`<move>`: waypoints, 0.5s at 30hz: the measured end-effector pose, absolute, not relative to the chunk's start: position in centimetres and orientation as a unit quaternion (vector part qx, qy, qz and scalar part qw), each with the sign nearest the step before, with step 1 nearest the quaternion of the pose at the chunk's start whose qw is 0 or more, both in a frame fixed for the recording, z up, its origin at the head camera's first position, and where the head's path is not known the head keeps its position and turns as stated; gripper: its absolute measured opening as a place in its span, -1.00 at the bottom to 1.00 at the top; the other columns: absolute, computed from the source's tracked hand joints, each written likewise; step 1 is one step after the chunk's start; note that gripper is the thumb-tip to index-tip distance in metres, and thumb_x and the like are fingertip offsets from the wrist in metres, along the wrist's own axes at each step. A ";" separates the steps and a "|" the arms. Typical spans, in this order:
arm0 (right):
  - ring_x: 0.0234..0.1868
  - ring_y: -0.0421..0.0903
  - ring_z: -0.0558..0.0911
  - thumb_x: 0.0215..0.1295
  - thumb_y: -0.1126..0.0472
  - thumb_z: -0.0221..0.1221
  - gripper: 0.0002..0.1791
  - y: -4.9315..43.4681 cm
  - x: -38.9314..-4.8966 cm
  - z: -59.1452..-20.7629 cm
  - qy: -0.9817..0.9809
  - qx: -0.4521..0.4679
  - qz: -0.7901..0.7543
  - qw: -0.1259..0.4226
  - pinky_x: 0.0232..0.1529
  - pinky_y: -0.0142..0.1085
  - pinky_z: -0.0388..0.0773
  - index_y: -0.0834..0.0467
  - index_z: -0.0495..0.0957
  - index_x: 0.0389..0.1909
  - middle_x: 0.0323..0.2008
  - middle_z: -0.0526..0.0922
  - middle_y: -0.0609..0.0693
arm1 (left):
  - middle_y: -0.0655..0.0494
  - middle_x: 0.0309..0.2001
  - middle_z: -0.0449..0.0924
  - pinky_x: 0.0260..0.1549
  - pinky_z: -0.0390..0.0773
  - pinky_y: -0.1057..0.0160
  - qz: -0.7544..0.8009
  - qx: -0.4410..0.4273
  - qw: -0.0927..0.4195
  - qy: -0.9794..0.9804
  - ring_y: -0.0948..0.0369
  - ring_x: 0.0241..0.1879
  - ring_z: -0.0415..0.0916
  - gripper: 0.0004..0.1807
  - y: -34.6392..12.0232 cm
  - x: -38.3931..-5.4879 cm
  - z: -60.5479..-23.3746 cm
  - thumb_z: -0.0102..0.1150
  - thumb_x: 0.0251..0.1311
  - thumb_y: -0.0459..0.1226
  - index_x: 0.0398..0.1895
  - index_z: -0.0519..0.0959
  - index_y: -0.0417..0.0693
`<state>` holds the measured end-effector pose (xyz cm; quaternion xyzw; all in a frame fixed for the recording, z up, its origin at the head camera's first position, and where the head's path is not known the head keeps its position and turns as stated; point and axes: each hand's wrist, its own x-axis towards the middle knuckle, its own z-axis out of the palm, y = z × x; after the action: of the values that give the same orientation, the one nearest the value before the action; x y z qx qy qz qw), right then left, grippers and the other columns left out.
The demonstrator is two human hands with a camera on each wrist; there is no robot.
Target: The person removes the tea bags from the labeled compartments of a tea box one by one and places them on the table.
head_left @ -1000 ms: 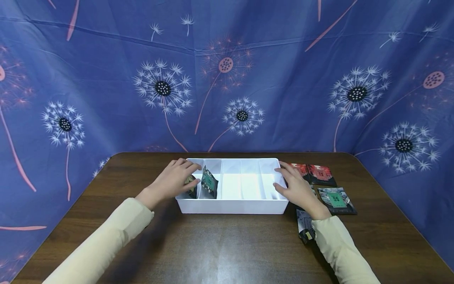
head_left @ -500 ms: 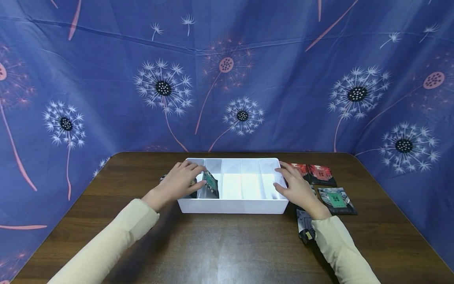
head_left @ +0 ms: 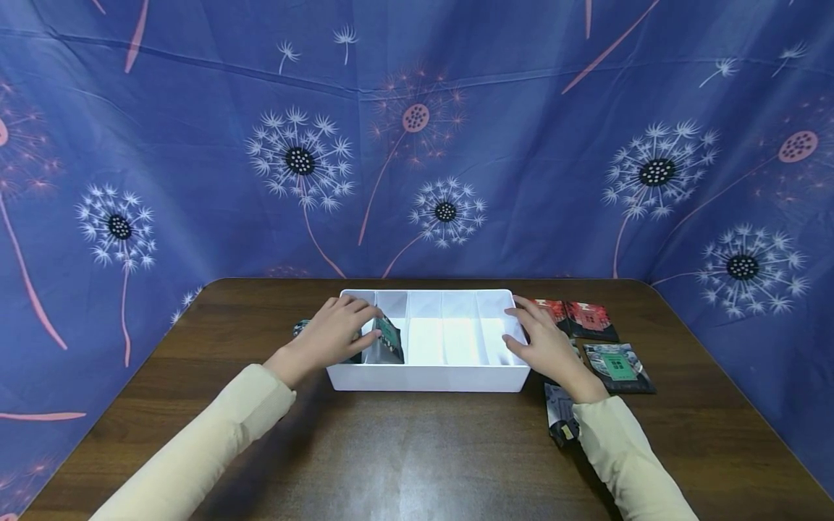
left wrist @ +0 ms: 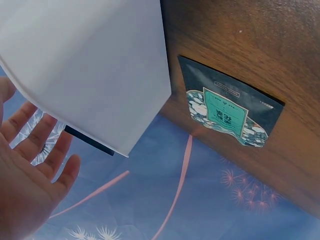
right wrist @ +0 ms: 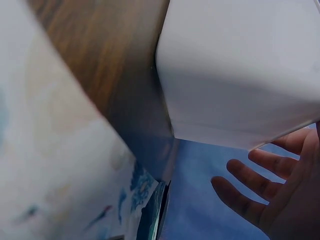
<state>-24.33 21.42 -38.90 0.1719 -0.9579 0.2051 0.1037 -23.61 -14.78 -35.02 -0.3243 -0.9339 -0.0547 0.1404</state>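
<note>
A white box (head_left: 426, 378) split into compartments stands in the middle of the table. My left hand (head_left: 329, 333) reaches over its left end. The fingertips and thumb are at a dark sachet with a green label (head_left: 389, 339), which leans in the second compartment. Another dark sachet (head_left: 355, 356) shows in the leftmost compartment, mostly hidden by the hand. My right hand (head_left: 547, 347) is at the box's right end, fingers spread over the rim, holding nothing. In the right wrist view, these fingers (right wrist: 250, 180) look loosely bent beside the white wall.
Right of the box lie red-labelled sachets (head_left: 589, 318), a green-labelled sachet (head_left: 619, 367) and a dark grey packet (head_left: 560, 416), partly under the right arm. Left of the box, the left wrist view shows a green-labelled sachet (left wrist: 225, 112) flat on the wooden table (left wrist: 240, 35).
My left hand has moved slightly right, and the green-labelled sachet at its fingertips has shifted right, leaning more. The sachet left of the box has come partly into sight. The right hand stays put.
</note>
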 end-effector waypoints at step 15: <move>0.28 0.22 0.21 0.14 0.07 0.16 -0.47 21.4 -24.3 -38.9 -0.958 0.170 0.207 0.103 0.04 0.24 0.29 0.22 0.41 0.12 0.31 0.19 0.18 | 0.10 -0.08 0.57 0.01 0.37 0.00 -0.052 -0.336 0.156 -0.927 0.03 0.03 0.42 -0.70 -14.4 -23.6 -34.9 0.08 0.20 -0.06 -0.06 0.57 0.06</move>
<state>-24.30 21.44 -38.92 0.1698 -0.9580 0.2067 0.1035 -23.61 -14.39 -34.95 -0.3363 -0.9273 -0.0517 0.1562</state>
